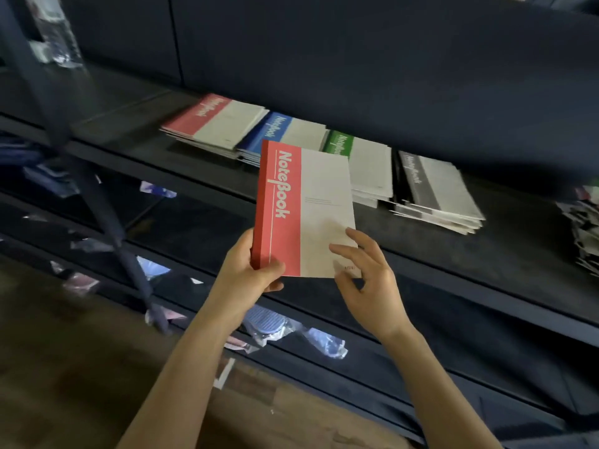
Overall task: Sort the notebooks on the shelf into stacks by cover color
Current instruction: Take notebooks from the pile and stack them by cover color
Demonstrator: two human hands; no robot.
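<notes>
The left hand (256,270) grips the red notebook (304,209) at its near left corner, thumb on the cover and fingers wrapped round the spine. The right hand (366,280) is loose, its spread fingers only touching the near right corner; I see no firm pinch there. The notebook is held in the air in front of the shelf (486,264), just above its front edge, cover facing the person.

Its long axis runs from the hands up and away toward the shelf, nearly straight ahead. The spine and red band lie on the left, the pale part on the right, and the title runs along the band from the far end toward the near end.

Behind it on the shelf four stacks stand in a row, close together: a red stack (214,119) on the left, then a blue stack (282,131), a green stack (363,160) and a grey stack (434,186). All lie flat with their long axes slanting the same way.

The sorting looks well advanced. This notebook belongs on the red stack, to the far left. A blurred black-and-white pile (586,228) sits at the right edge; whether it holds more notebooks to sort, I cannot tell.
</notes>
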